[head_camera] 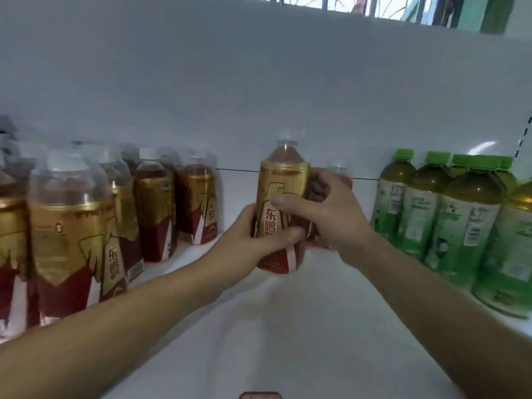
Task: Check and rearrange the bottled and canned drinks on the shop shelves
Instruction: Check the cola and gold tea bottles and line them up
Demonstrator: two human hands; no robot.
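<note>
View: a single wide-angle camera worn on my head.
Facing: forward and a little downward, onto the white shelf and its plain back panel.
Upper limit: a barred window just shows along the top edge, right of centre.
Nearness: within my reach. My left hand and right hand meet mid-frame on the gold-labelled bottle, my forearms entering from the two lower corners.
Spread: gold-and-red bottles loom large and blurred at the left edge, and green-capped bottles stand at the right edge.
Lens: the panel's top edge bows toward the sides.
</note>
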